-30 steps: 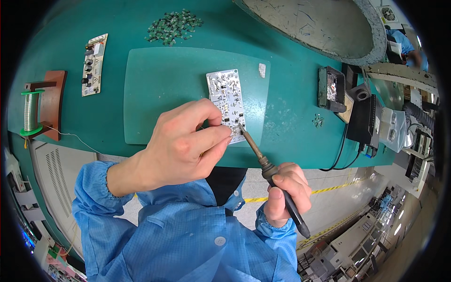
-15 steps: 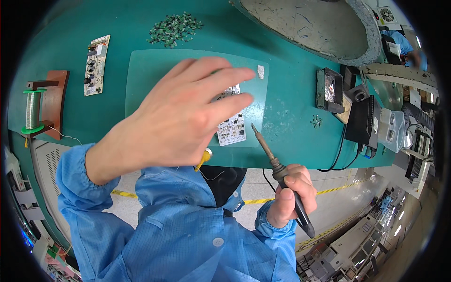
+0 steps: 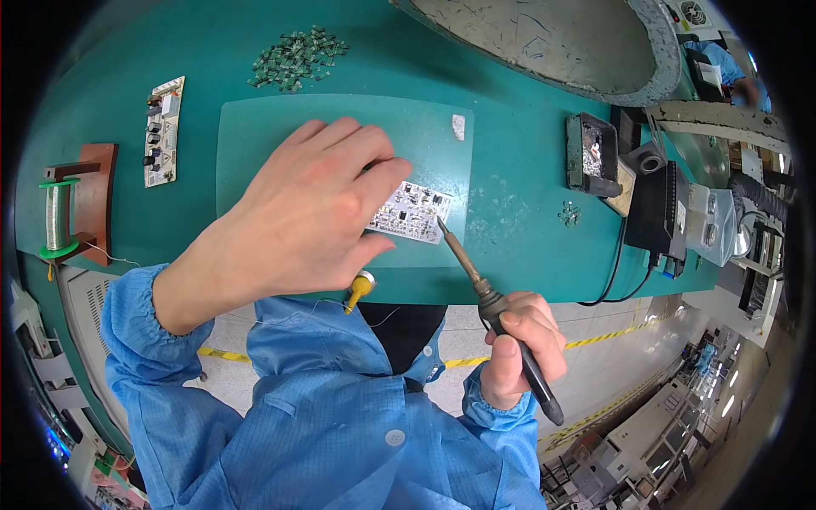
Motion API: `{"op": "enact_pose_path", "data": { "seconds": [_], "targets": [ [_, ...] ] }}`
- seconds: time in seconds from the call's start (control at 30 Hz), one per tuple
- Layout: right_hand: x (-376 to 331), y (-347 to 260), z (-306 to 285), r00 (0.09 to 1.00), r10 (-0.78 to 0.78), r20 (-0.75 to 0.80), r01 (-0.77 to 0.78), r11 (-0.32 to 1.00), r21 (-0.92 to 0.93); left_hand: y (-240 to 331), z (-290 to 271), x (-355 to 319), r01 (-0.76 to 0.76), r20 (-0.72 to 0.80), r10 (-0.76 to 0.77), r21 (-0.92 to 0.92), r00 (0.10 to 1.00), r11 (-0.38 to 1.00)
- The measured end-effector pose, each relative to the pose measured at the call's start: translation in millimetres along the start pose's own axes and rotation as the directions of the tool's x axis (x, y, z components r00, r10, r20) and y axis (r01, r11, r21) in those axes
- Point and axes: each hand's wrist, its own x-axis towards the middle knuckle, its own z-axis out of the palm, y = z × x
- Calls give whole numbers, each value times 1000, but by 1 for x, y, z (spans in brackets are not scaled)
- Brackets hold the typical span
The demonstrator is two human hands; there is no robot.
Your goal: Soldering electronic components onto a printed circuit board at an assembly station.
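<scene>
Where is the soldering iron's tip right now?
In the head view, the soldering iron, held in the right hand, points its tip at the right edge of the small circuit board on the green mat, just right of the left hand.

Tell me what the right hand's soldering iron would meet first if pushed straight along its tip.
Probably the small circuit board: the right hand aims the soldering iron up-left, its tip at the board's right edge. Whether it already touches is unclear.

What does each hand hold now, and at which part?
The right hand grips the soldering iron by its black handle. The left hand lies over the circuit board; a grip cannot be told.
</scene>
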Motion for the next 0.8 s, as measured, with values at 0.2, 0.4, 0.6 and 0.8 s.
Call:
{"op": "enact_pose_path", "data": {
  "seconds": [0.2,0.4,0.6,0.8],
  "targets": [
    [4,5,5,999,9,36,-9,1000,5,-2,1,-3,-38,1,38,-32,999,999],
    [7,5,7,999,7,32,-9,998,60,-2,4,-3,-45,-39,45,-2,998,999],
    [7,5,5,1000,5,24,-6,998,57,-1,4,-3,-42,-35,41,-20,999,999],
    [5,7,4,1000,-6,19,5,998,63,-1,2,-4,-47,-20,46,-39,999,998]
  ]
}}
